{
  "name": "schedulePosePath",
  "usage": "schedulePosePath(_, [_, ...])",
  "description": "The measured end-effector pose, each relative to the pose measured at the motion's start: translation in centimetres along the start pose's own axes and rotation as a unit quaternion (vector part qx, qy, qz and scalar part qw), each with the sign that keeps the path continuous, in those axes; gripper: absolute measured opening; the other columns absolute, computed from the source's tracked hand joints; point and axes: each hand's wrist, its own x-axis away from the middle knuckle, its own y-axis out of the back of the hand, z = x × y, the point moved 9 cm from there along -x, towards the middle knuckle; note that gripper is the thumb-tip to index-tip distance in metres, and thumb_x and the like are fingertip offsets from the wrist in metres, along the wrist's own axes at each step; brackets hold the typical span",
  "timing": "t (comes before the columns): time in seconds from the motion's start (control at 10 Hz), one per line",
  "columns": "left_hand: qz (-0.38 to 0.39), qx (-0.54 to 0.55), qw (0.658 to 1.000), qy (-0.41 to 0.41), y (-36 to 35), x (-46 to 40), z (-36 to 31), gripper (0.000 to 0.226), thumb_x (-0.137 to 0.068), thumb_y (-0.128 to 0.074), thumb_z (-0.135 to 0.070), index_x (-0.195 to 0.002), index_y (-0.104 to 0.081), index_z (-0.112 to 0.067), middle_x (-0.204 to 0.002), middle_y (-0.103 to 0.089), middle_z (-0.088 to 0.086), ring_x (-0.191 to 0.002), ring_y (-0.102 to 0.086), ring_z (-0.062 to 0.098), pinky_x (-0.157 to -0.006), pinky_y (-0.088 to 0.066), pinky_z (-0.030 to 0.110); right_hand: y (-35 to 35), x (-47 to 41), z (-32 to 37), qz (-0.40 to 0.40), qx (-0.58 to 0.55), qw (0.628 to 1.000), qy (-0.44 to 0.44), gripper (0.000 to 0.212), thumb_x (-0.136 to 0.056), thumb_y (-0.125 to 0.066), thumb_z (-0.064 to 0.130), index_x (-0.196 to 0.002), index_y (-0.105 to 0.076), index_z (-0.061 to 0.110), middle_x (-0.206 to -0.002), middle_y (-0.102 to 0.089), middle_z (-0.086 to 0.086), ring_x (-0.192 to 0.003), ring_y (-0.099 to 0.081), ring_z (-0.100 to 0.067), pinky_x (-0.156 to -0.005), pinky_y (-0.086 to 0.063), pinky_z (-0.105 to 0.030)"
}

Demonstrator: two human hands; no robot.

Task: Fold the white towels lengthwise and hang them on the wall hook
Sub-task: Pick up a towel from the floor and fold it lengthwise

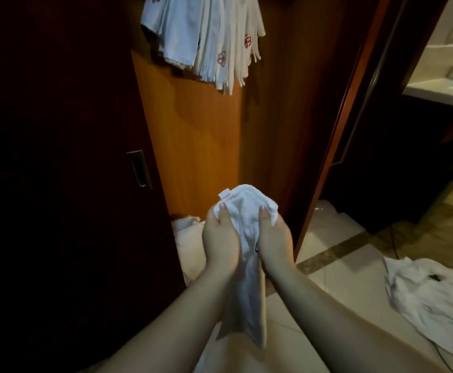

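A white towel (243,208) is bunched between both my hands in front of me, its lower part hanging down between my forearms. My left hand (220,238) grips its left side, thumb on top. My right hand (272,238) grips its right side the same way. A small red-printed label sticks up at the towel's top left. Several folded white towels (209,41) with red emblems hang high on the orange wooden panel (201,135); the hook itself is out of view.
A crumpled pile of white towels (424,297) lies on the tiled floor at the right. A dark sliding door with a recessed handle (139,168) fills the left. A doorway at the right leads to a room with a pale counter (440,92).
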Motion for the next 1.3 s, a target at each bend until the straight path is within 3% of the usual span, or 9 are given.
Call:
schedulePosePath(0.2, [0.072, 0.045, 0.996, -0.004, -1.0, 2.3, -0.8, 0.029, -0.105, -0.046, -0.031, -0.121, -0.061, -0.012, -0.091, -0.061, -0.012, -0.079, -0.058, -0.003, -0.063, -0.043, 0.000, -2.0, 1.4, 0.7, 0.126, -0.044, 0.991, 0.024, 0.016, -0.103, -0.049, 0.044, -0.096, -0.061, 0.037, -0.083, -0.071, 0.018, -0.079, -0.066, 0.011, -0.069, -0.051, -0.010])
schedulePosePath(0.3, [0.104, 0.054, 0.993, -0.006, -1.2, 2.3, -1.8, 0.029, -0.105, -0.045, -0.034, -0.116, -0.064, -0.014, -0.093, -0.069, 0.002, -0.089, -0.068, 0.010, -0.081, -0.054, 0.023, -1.7, 1.4, 2.8, 0.133, -0.014, 0.988, 0.083, 0.035, -0.099, -0.040, 0.052, -0.108, -0.066, 0.031, -0.088, -0.071, 0.013, -0.089, -0.067, 0.002, -0.069, -0.046, -0.005])
schedulePosePath(0.5, [0.215, 0.074, 0.972, 0.055, -1.7, 2.2, -2.3, 0.062, -0.080, -0.040, -0.073, -0.109, -0.071, -0.028, -0.101, -0.077, -0.008, -0.100, -0.071, 0.007, -0.087, -0.055, 0.025, -2.0, 1.0, 3.9, 0.231, 0.015, 0.970, 0.068, 0.053, -0.094, -0.031, 0.066, -0.123, -0.061, 0.034, -0.105, -0.070, 0.012, -0.095, -0.065, 0.009, -0.072, -0.043, 0.000])
schedulePosePath(0.6, [0.253, 0.069, 0.965, 0.024, -1.8, 2.0, -3.5, 0.073, -0.081, -0.024, -0.076, -0.120, -0.070, -0.034, -0.140, -0.059, -0.004, -0.135, -0.048, 0.015, -0.114, -0.035, 0.039, -2.1, 0.8, 5.6, 0.254, 0.021, 0.961, 0.111, 0.032, -0.095, -0.041, 0.063, -0.113, -0.058, 0.042, -0.105, -0.069, 0.016, -0.097, -0.063, 0.012, -0.075, -0.043, -0.001])
schedulePosePath(0.7, [0.278, 0.062, 0.958, 0.017, -1.7, 1.8, -4.8, 0.079, -0.081, -0.021, -0.073, -0.124, -0.070, -0.028, -0.142, -0.058, -0.004, -0.136, -0.046, 0.011, -0.114, -0.030, 0.031, -1.6, 0.4, 7.1, 0.226, 0.030, 0.963, 0.141, 0.039, -0.084, -0.044, 0.072, -0.108, -0.057, 0.044, -0.102, -0.071, 0.013, -0.094, -0.065, 0.008, -0.072, -0.046, -0.003])
schedulePosePath(0.9, [0.344, -0.006, 0.938, -0.033, -1.0, 1.0, -7.6, 0.081, -0.085, -0.014, -0.076, -0.116, -0.074, -0.033, -0.096, -0.063, -0.043, -0.088, -0.057, -0.026, -0.065, -0.044, 0.002, -0.9, -0.9, 7.9, 0.225, -0.039, 0.967, 0.114, 0.057, -0.078, -0.044, 0.083, -0.100, -0.067, 0.035, -0.096, -0.076, 0.004, -0.089, -0.073, -0.012, -0.085, -0.057, -0.034])
schedulePosePath(1.1, [0.107, -0.059, 0.963, -0.241, 3.5, -3.5, -12.9, 0.039, -0.090, -0.059, -0.053, -0.121, -0.066, -0.030, -0.112, -0.062, -0.024, -0.105, -0.058, -0.009, -0.078, -0.042, 0.003, 0.4, -3.7, 12.1, 0.215, -0.072, 0.964, 0.137, 0.046, -0.082, -0.049, 0.068, -0.094, -0.078, 0.034, -0.101, -0.077, -0.005, -0.099, -0.072, -0.022, -0.099, -0.051, -0.046])
schedulePosePath(1.2, [0.245, -0.019, 0.961, -0.124, 1.5, -5.6, -11.5, 0.073, -0.072, -0.076, -0.053, -0.136, -0.053, -0.027, -0.125, -0.063, -0.010, -0.110, -0.061, 0.004, -0.079, -0.048, 0.019, 0.4, -4.5, 15.4, 0.236, -0.046, 0.957, 0.163, 0.046, -0.086, -0.047, 0.063, -0.086, -0.079, 0.032, -0.085, -0.077, 0.001, -0.080, -0.073, -0.010, -0.073, -0.054, -0.023])
schedulePosePath(1.3, [0.367, 0.039, 0.925, -0.085, -0.2, -5.4, -12.3, 0.062, -0.067, -0.081, -0.048, -0.125, -0.067, -0.028, -0.119, -0.072, -0.004, -0.101, -0.070, 0.010, -0.071, -0.052, 0.023, 0.6, -5.6, 17.7, 0.254, -0.076, 0.951, 0.158, 0.042, -0.089, -0.049, 0.046, -0.085, -0.076, 0.015, -0.086, -0.078, -0.002, -0.080, -0.074, -0.012, -0.068, -0.054, -0.021])
